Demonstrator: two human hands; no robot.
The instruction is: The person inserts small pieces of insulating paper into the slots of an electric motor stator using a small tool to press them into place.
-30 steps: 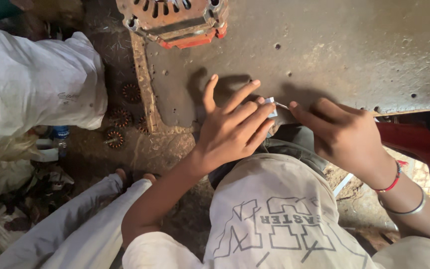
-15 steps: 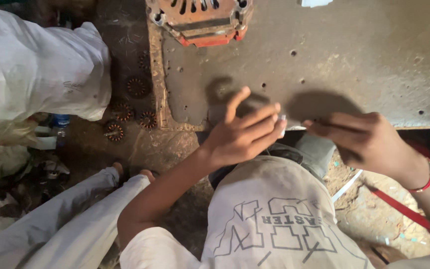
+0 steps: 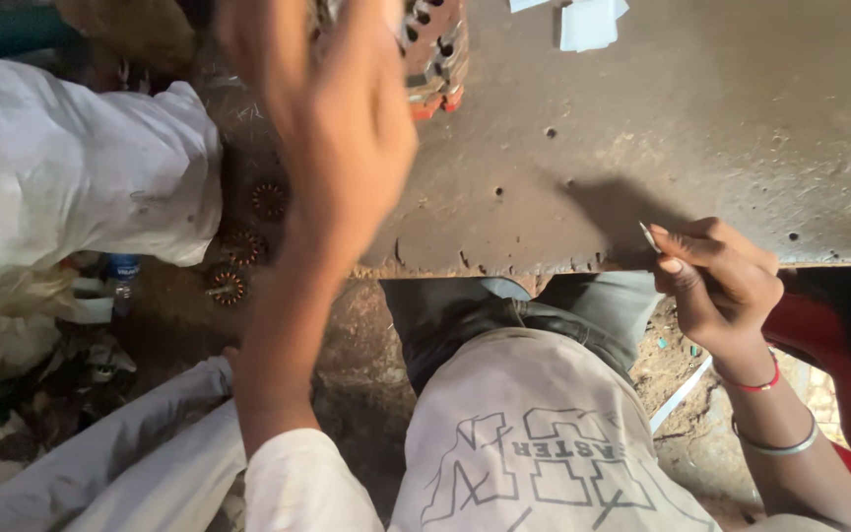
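My left hand (image 3: 332,118) is raised high in the view, open, fingers spread and blurred, holding nothing. It hangs over the left end of the metal plate (image 3: 701,138), in front of the red-edged motor part (image 3: 433,59) that sits at the plate's far edge. I can only see a slice of that part past my fingers.

My right hand (image 3: 716,281) is at the near edge of the plate, toward its right side. Thumb and forefinger are pinched shut on a thin white strip (image 3: 648,236), which sticks up and to the left from the fingertips, just over the plate's edge. The hand's shadow lies on the plate beside it. A red band (image 3: 755,382) and a metal bangle (image 3: 775,445) sit on that wrist.

White paper pieces (image 3: 588,20) lie on the plate at the top, well apart from both hands.

Below the plate I see my grey trousers (image 3: 563,310) and pale printed shirt (image 3: 534,443). On the dirt floor to the left lie three small copper-wound coils (image 3: 248,241), near a white sack (image 3: 61,167). Another person's pale trouser leg (image 3: 81,463) runs across the lower left.
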